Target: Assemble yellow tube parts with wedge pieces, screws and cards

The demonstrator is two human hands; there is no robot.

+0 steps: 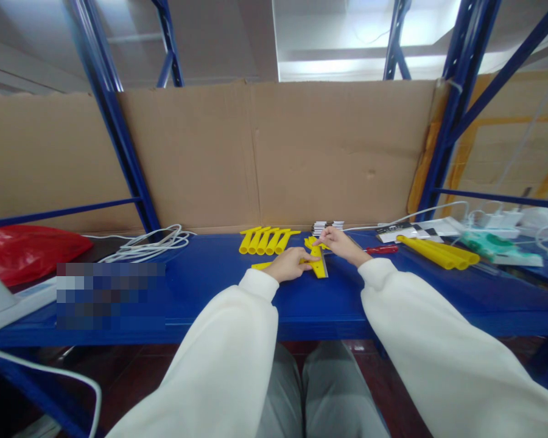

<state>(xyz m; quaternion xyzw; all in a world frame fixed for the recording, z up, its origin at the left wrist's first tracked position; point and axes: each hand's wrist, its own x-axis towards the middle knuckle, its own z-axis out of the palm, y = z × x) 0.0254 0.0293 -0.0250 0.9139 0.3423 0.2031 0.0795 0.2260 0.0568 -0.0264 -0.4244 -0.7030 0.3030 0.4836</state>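
Near the middle of the blue tabletop lies a yellow scraper [318, 268] with a pale straight strip along the right edge of its head. My left hand [293, 264] is closed on it, and its yellow handle sticks out to the left beneath the palm. My right hand [340, 243] reaches in from the right, thumb and fingers pinched together at the far end of the head. Whatever small part those fingertips may hold is too small to make out. A red-handled screwdriver [382, 249] lies just right of my right wrist.
Several yellow scrapers [267, 241] stand in a row behind my left hand. Small black-and-white packs [327, 226] are stacked behind my right. Further right are more yellow handles [438, 252] and a green-and-white packet [491, 245]. Coiled white cable [150, 244] and a red bag [31, 249] lie left.
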